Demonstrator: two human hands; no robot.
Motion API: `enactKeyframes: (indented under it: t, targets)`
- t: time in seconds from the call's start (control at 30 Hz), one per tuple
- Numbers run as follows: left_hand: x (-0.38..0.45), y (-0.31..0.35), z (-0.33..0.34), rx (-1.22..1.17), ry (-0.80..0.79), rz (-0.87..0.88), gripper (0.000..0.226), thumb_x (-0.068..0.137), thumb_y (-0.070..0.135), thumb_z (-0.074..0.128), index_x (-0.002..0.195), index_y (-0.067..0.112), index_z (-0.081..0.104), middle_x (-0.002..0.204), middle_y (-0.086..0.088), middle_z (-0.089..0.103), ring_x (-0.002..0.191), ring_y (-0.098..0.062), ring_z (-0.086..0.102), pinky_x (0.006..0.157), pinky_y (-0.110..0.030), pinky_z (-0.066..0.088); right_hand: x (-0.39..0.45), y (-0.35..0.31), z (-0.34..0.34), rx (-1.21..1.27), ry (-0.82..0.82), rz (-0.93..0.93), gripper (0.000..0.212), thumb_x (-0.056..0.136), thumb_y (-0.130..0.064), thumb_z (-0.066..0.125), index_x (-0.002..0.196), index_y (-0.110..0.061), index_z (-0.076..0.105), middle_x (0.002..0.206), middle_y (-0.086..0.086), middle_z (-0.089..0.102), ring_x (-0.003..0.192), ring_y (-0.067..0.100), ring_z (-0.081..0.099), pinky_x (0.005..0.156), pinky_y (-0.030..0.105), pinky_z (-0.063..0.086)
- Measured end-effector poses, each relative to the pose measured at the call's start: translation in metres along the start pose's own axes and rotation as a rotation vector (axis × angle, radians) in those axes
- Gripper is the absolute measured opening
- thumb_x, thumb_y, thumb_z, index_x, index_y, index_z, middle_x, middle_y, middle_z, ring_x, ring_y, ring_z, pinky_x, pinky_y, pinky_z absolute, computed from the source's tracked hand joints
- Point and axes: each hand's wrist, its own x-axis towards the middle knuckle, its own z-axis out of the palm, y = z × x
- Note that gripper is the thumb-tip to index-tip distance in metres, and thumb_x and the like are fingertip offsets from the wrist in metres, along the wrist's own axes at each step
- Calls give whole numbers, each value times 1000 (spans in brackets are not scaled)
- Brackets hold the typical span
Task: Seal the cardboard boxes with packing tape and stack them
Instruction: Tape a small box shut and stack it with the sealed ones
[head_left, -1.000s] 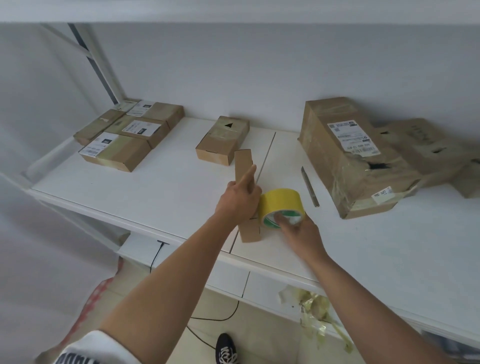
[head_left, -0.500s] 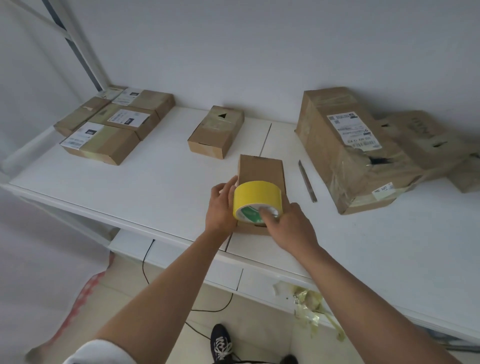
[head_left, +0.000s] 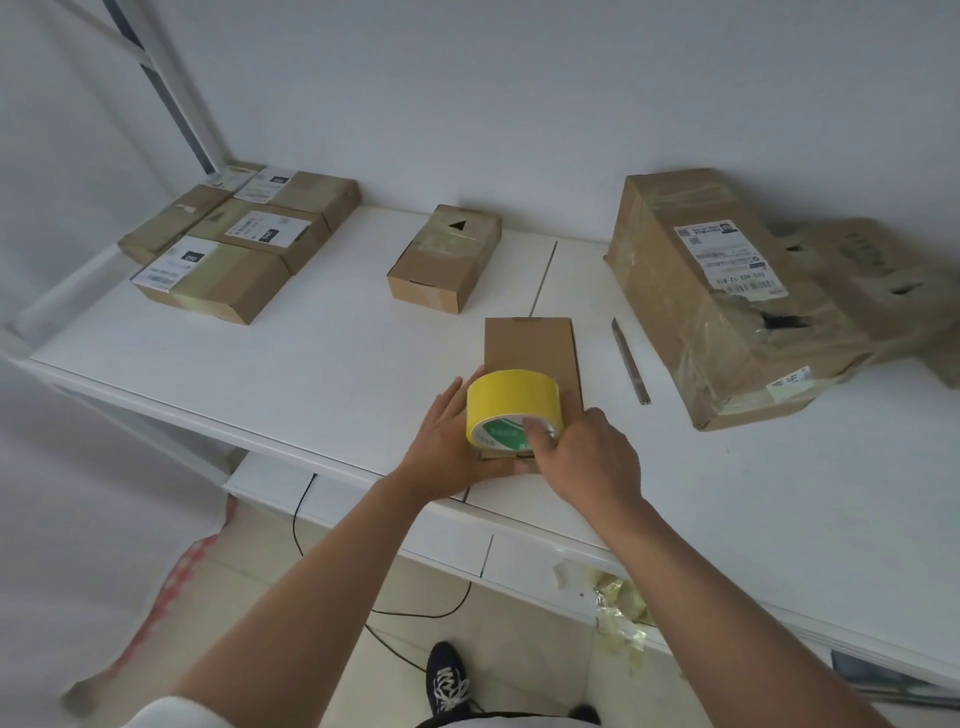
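A small flat cardboard box (head_left: 530, 348) lies near the front edge of the white table (head_left: 260, 374). On its near end stands a roll of yellow packing tape (head_left: 511, 402) with a green and white core. My right hand (head_left: 587, 457) grips the roll, the thumb tucked into its core. My left hand (head_left: 447, 447) holds the box's near left corner, fingers along its side and thumb at its front edge. The near end of the box is hidden by the roll and my hands.
Several taped, labelled boxes (head_left: 239, 244) lie in a group at the back left. One small taped box (head_left: 444, 257) sits mid-back. A large taped box (head_left: 717, 291) and crumpled cartons (head_left: 883, 291) fill the right. A metal blade (head_left: 630, 361) lies beside the flat box. Tape scraps (head_left: 618, 608) hang below the table edge.
The box stood on its edge a second ago and now lies flat. My right hand brought the tape roll onto its near end. My left hand slid down to the near corner.
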Motion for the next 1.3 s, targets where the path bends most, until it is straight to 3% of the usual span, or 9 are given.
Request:
enactKeyframes:
  t: [0.07, 0.17, 0.3, 0.4, 0.5, 0.6, 0.73, 1.0, 1.3]
  targets:
    - [3, 1, -1, 78, 18, 89, 85, 80, 77, 58, 142, 21, 44, 155, -13, 41, 149, -15, 24, 118, -50, 31, 3, 5, -3, 13, -22, -16, 65, 98, -55, 38, 154, -26, 20, 108, 15, 59, 98, 38, 61, 69, 36, 41]
    - [2, -3, -7, 114, -126, -32, 103, 74, 83, 57, 151, 18, 38, 163, 2, 27, 150, -14, 25, 120, -45, 28, 8, 29, -16, 244, -60, 34, 62, 99, -41, 47, 154, -31, 20, 109, 20, 64, 102, 41, 61, 81, 41, 47]
    - [5, 10, -14, 110, -174, -96, 112, 67, 79, 62, 153, 13, 32, 164, 3, 19, 152, -18, 15, 123, -43, 21, 1, 45, -15, 476, 4, 67, 56, 97, -26, 53, 149, -28, 32, 97, 17, 64, 92, 40, 62, 71, 37, 46]
    - [15, 23, -15, 160, -220, -111, 111, 70, 67, 75, 152, 7, 29, 166, -3, 13, 154, -17, -1, 126, -44, 9, -3, 38, -5, 614, 39, 139, 54, 90, -40, 55, 139, -21, 44, 101, 13, 66, 95, 37, 62, 71, 35, 46]
    - [23, 32, -9, 181, -221, -91, 117, 68, 70, 75, 154, 8, 25, 166, -7, 13, 154, -18, 0, 126, -36, 6, -3, 36, -1, 709, 8, 202, 52, 89, -46, 64, 130, -17, 52, 109, 11, 66, 102, 34, 61, 79, 37, 49]
    - [24, 26, -10, 191, -254, -74, 125, 65, 74, 74, 157, 8, 20, 167, -9, 12, 154, -19, -1, 125, -33, 6, -6, 28, -1, 671, 2, 192, 51, 86, -51, 61, 120, -14, 56, 107, 12, 67, 102, 35, 62, 78, 38, 49]
    - [19, 10, -22, 165, -282, -74, 127, 57, 86, 56, 157, 14, 27, 167, -8, 7, 154, -19, -5, 125, -42, 16, -12, 6, 7, 543, 45, 109, 40, 95, -36, 58, 122, -7, 53, 107, 16, 67, 100, 39, 61, 74, 36, 44]
    - [15, 10, -27, 133, -273, -143, 125, 62, 65, 80, 156, 6, 22, 167, -5, 10, 154, -16, -1, 124, -33, 10, -8, 33, -16, 469, 63, 60, 36, 90, -10, 54, 125, -11, 51, 92, 23, 65, 86, 43, 61, 63, 37, 41]
    - [14, 9, -25, 140, -255, -144, 124, 65, 58, 84, 157, 7, 19, 167, -2, 9, 153, -12, -1, 123, -28, 7, -15, 80, -27, 97, -8, 75, 35, 93, -17, 51, 125, -10, 41, 100, 19, 66, 87, 40, 63, 63, 36, 41]
